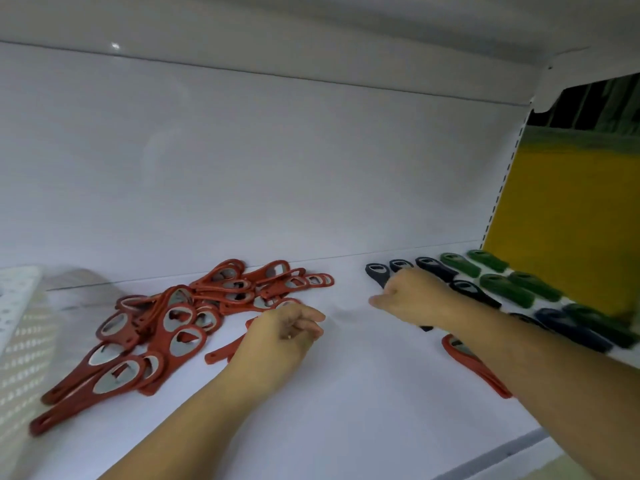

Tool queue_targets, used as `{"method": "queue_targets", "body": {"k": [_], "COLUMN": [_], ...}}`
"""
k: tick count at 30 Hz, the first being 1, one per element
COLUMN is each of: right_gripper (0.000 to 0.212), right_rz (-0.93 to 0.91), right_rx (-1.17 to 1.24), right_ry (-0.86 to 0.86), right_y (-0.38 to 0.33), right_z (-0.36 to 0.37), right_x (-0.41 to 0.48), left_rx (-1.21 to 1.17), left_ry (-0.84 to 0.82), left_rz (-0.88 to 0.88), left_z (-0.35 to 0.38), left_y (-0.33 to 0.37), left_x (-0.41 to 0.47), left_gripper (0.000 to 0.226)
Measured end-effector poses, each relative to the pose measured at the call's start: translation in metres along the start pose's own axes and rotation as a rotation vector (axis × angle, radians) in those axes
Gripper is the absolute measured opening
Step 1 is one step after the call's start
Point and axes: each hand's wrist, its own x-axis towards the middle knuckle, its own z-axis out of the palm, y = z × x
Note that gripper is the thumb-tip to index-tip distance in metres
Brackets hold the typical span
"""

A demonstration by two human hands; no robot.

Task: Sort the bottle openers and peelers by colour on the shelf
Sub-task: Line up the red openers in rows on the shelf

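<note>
Hands (left hand (287, 329), right hand (412, 297)) between red pile (173, 317) and five green openers (505, 289)

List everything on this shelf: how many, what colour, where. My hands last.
red bottle openers: loose pile, too overlapped to count, red, left half of the shelf
lone red opener: one, red, partly under the right forearm
dark openers: at least six, navy or black, rows right of centre
green openers: five visible, green, rightmost rows
shelf: one, white, under everything
perforated panel: one, white, far left edge
yellow panel: one, yellow, beyond the shelf's right end
left hand: fingers curled, over a red opener at the pile's edge; grip unclear
right hand: fingers curled, among the dark openers; grip unclear
</note>
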Motion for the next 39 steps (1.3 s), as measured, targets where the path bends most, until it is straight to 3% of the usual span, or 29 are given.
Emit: {"method": "queue_targets", "body": {"k": [5, 7, 11, 14, 20, 24, 28, 31, 33, 35, 37, 39], "right_gripper": [0.046, 0.041, 0.052, 0.039, 0.04, 0.021, 0.009, 0.005, 0.007, 0.009, 0.014, 0.013], "right_rz": [-0.011, 0.042, 0.142, 0.12, 0.157, 0.12, 0.09, 0.104, 0.061, -0.081, -0.239, -0.372], "right_rx": [0.239, 0.213, 0.048, 0.031, 0.242, 0.416, 0.784, 1.059, 1.277, 1.432, 1.417, 1.31], "right_ry": [0.104, 0.156, 0.216, 0.27, 0.241, 0.293, 0.41, 0.558, 0.461, 0.146, -0.178, -0.361], "right_y": [-0.032, -0.037, -0.043, -0.042, -0.034, -0.032, -0.033, -0.035, -0.045, -0.062, -0.077, -0.087], "right_z": [0.065, 0.071, 0.076, 0.08, 0.073, 0.076, 0.073, 0.062, 0.052, 0.042, 0.037, 0.038], "right_x": [0.06, 0.083, 0.107, 0.112, 0.115, 0.118, 0.122, 0.111, 0.096, 0.076, 0.058, 0.046], "left_rx": [0.118, 0.125, 0.151, 0.141, 0.115, 0.104, 0.022, -0.199, -0.381, -0.447, -0.458, -0.458], "left_ry": [0.095, 0.111, 0.18, 0.204, 0.213, 0.229, 0.304, 0.328, 0.317, 0.296, 0.215, 0.092], "left_rz": [-0.009, -0.012, -0.003, -0.022, -0.051, -0.03, -0.035, -0.059, -0.093, -0.127, -0.164, -0.206], "left_z": [-0.012, -0.016, -0.021, -0.022, -0.02, -0.02, -0.026, -0.029, -0.03, -0.031, -0.033, -0.035], "left_y": [-0.002, -0.002, -0.001, -0.003, -0.004, -0.001, -0.003, 0.001, 0.006, 0.006, 0.005, 0.009], "left_x": [0.007, 0.009, 0.013, 0.016, 0.018, 0.016, 0.017, 0.018, 0.017, 0.018, 0.018, 0.014], "left_gripper": [0.041, 0.041, 0.039, 0.038, 0.035, 0.034, 0.032, 0.02, 0.018, 0.02, 0.023, 0.02]}}
